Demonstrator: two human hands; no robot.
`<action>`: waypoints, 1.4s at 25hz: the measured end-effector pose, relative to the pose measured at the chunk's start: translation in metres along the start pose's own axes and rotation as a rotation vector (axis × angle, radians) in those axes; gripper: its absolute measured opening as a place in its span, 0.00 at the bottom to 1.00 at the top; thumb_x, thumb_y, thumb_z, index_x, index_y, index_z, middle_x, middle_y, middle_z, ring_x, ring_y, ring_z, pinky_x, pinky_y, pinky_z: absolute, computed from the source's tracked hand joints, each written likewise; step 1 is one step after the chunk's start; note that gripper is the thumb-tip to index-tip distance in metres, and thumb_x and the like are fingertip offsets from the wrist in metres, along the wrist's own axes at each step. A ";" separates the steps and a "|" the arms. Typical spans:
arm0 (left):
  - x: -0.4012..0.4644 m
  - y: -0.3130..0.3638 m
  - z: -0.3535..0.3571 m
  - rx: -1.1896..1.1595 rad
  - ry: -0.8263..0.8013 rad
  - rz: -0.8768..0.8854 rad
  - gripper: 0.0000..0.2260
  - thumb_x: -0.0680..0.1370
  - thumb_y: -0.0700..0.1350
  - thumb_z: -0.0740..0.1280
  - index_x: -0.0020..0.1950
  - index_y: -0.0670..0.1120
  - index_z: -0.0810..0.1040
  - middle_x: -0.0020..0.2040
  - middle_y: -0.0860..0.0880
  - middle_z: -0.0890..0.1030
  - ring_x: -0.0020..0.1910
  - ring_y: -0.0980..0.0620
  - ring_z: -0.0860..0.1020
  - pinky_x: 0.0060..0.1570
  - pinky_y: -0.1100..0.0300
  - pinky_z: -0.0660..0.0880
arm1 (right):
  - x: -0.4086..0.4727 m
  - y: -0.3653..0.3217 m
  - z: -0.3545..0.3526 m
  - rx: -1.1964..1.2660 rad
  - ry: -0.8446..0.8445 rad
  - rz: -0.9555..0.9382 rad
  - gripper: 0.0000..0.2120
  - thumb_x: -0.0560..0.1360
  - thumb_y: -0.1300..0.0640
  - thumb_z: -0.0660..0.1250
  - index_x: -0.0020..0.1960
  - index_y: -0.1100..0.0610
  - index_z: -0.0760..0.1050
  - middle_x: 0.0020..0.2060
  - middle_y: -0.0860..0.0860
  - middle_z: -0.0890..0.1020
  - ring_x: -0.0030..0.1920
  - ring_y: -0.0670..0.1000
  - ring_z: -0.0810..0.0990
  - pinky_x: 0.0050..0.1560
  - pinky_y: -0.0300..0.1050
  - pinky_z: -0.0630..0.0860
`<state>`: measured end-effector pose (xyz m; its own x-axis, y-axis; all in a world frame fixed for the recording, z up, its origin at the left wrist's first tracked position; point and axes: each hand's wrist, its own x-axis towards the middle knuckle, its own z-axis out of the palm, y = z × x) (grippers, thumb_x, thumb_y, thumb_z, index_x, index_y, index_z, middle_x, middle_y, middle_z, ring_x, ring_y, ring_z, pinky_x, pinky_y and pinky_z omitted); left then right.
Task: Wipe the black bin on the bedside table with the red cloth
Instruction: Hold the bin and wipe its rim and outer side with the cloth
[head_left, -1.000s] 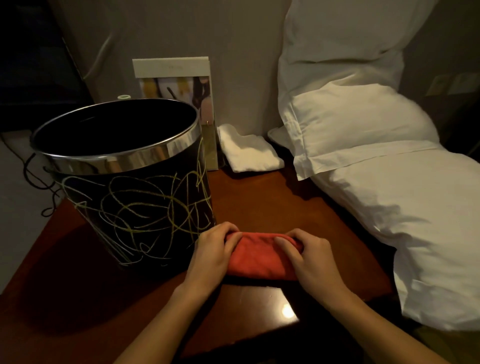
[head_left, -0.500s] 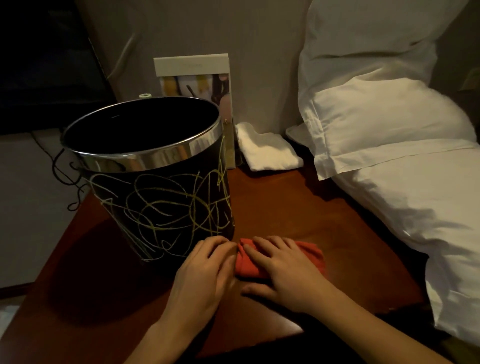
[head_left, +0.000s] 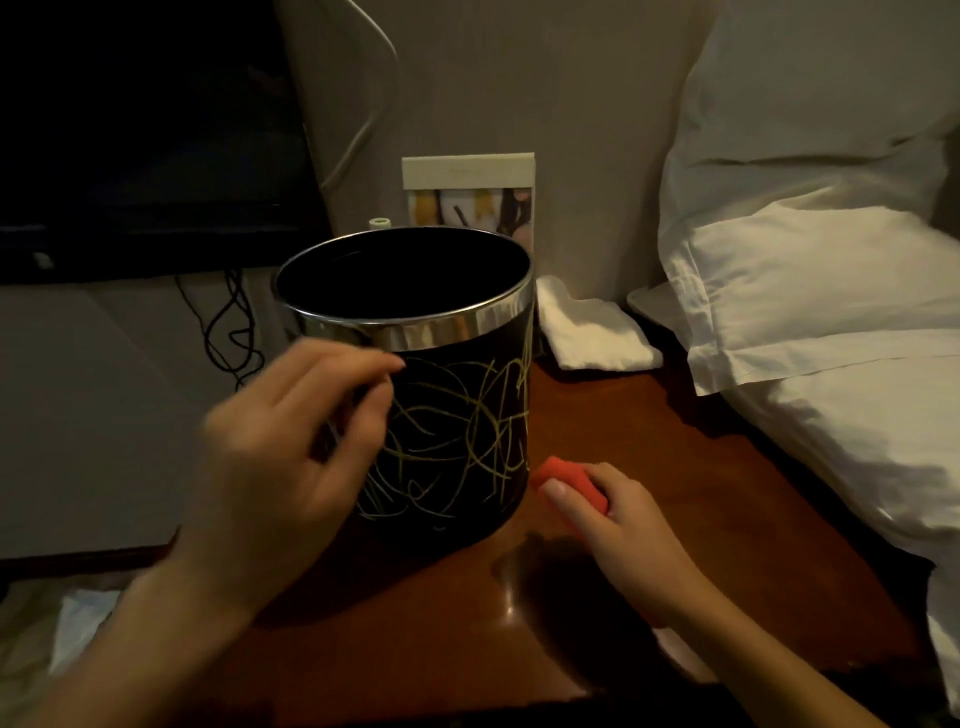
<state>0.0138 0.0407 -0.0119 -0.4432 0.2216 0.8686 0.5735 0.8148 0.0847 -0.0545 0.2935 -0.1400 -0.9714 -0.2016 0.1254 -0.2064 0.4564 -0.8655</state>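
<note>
Standing upright on bedside table (head_left: 649, 467): black bin (head_left: 452, 415), chrome rim, yellow scribbles. Our right hand (head_left: 618, 525) pinches folded red cloth (head_left: 569, 480) just beside bin base. Our left hand (head_left: 291, 452), blurred, fingers loosely curled, holds nothing, before bin wall. White towel (head_left: 592, 332) behind.

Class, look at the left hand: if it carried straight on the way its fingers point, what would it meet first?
Probably the black bin: the left hand points its fingers at the bin's upper side wall, just below the chrome rim. Whether they already touch is unclear.
</note>
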 end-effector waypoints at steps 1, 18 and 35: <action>0.009 -0.007 -0.005 0.030 0.033 0.010 0.08 0.79 0.38 0.64 0.53 0.36 0.79 0.49 0.46 0.78 0.47 0.56 0.75 0.49 0.71 0.72 | -0.002 -0.009 0.002 0.078 0.032 -0.022 0.16 0.75 0.34 0.64 0.55 0.43 0.77 0.48 0.46 0.80 0.47 0.48 0.81 0.49 0.49 0.80; 0.035 -0.064 0.024 -0.153 -0.203 -0.159 0.16 0.80 0.60 0.54 0.47 0.55 0.78 0.40 0.60 0.78 0.43 0.61 0.75 0.52 0.58 0.65 | -0.005 -0.082 0.007 0.114 0.201 -0.348 0.11 0.78 0.40 0.63 0.49 0.46 0.78 0.41 0.45 0.82 0.40 0.45 0.81 0.37 0.36 0.75; 0.039 -0.054 0.030 -0.223 -0.166 -0.179 0.10 0.78 0.54 0.67 0.44 0.49 0.82 0.37 0.55 0.81 0.37 0.57 0.79 0.38 0.55 0.76 | 0.000 -0.082 0.026 0.217 0.450 -0.411 0.08 0.74 0.48 0.71 0.50 0.50 0.79 0.42 0.46 0.82 0.44 0.47 0.82 0.43 0.42 0.79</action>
<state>-0.0555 0.0215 0.0025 -0.6464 0.1852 0.7402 0.6051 0.7153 0.3495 -0.0345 0.2338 -0.0819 -0.7821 0.0820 0.6177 -0.5895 0.2238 -0.7761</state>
